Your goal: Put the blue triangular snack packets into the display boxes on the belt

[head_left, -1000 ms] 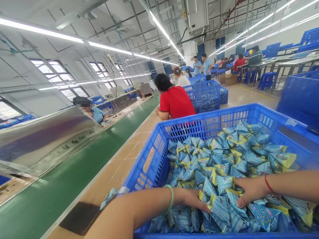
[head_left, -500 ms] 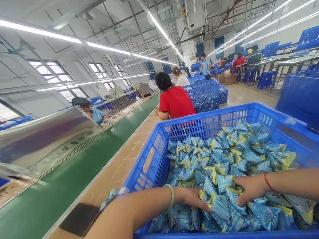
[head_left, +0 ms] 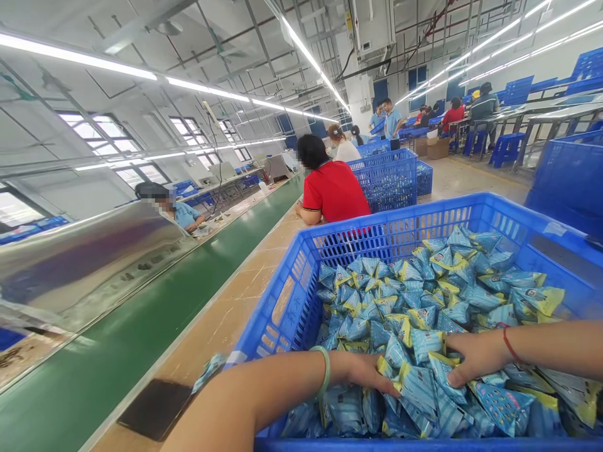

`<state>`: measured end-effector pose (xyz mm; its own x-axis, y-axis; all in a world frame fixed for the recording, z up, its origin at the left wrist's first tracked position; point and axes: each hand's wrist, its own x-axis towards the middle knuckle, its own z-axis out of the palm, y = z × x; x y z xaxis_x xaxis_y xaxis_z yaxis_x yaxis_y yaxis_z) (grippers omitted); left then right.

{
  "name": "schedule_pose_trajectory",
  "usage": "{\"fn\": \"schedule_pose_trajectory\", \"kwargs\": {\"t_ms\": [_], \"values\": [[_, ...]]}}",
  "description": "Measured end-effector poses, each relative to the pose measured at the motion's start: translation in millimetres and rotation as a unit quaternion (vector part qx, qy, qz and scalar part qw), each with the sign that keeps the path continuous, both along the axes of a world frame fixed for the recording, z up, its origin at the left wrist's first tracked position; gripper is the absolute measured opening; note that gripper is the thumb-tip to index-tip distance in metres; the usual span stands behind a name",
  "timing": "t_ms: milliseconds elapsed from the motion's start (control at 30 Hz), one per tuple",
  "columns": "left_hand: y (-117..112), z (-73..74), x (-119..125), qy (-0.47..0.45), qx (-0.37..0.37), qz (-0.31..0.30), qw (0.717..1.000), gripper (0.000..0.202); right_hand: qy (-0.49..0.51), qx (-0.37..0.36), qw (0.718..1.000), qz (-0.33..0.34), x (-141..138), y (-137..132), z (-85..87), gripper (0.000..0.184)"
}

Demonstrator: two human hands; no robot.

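A large blue plastic crate (head_left: 277,301) is heaped with small pyramid-shaped foil packets (head_left: 452,282), light blue with yellow ends. My left hand (head_left: 367,371), below a pale green bangle (head_left: 325,370), reaches into the near part of the heap, its visible fingers curled against a striped packet (head_left: 417,386). Facing it from the right, my right hand (head_left: 478,356), with a red cord (head_left: 507,344) at the wrist, has its thumb and a finger around another packet (head_left: 441,371). Packets hide the other fingertips of both hands.
A green conveyor belt (head_left: 155,314) runs along the left, beside a brown ledge (head_left: 245,295) bearing a dark flat pad (head_left: 155,408). A person in red (head_left: 335,191) sits just beyond the crate. More blue crates (head_left: 389,176) stand behind, and another crate (head_left: 568,182) at right.
The view has shifted very slightly. Both hands keep their places among the packets. In the background, the blue crate held by people in light blue shirts is lower and less visible.
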<state>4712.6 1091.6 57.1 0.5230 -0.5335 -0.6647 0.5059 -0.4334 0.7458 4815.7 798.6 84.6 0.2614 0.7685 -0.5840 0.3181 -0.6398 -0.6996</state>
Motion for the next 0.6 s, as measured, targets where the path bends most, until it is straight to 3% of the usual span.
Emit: {"fn": "schedule_pose_trajectory", "kwargs": {"t_ms": [200, 367, 600], "values": [[2.1, 1.4, -2.7, 0.012, 0.009, 0.016, 1.000, 0.086, -0.026, -0.008, 1.000, 0.013, 1.5, 1.1, -3.4, 0.119], [2.9, -3.9, -3.2, 0.018, 0.009, 0.027, 0.999, 0.084, 0.030, 0.044, 0.998, -0.014, -1.4, -0.8, -5.3, 0.121], [-0.3, -7.5, -3.4, -0.014, -0.018, 0.023, 0.999, 0.085, 0.021, 0.005, 1.000, 0.007, -0.3, 0.2, -0.5, 0.121]]}}
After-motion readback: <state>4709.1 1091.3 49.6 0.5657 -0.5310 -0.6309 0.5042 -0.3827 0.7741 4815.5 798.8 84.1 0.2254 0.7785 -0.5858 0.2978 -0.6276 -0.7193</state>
